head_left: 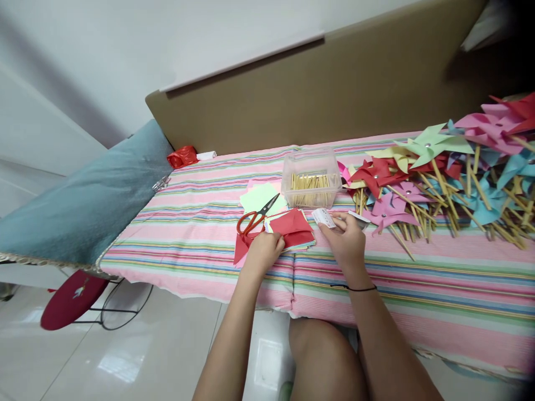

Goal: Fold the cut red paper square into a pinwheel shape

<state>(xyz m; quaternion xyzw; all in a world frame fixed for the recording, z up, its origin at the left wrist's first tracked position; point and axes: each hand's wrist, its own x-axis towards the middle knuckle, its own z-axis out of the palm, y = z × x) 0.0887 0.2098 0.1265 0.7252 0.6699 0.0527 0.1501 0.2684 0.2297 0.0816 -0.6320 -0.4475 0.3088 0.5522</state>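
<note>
1. Head view: your left hand (264,249) presses closed fingers on the red paper square (292,227), which lies on the stack of coloured sheets (262,196) on the striped bed (188,234).
2. The paper looks light, thin and easily creased; pinch it at a corner.
3. Your right hand (346,236) pinches a small white strip (324,218).
4. The red scissors (256,217) lie just beside the paper, with the clear box of sticks (311,178) behind and the finished pinwheels (443,167) to the right.

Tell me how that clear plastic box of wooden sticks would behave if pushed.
The clear plastic box looks light and rigid, so it would probably slide on the striped cover rather than tip, being low and wide. The wooden sticks inside would likely rattle and shift.
</note>
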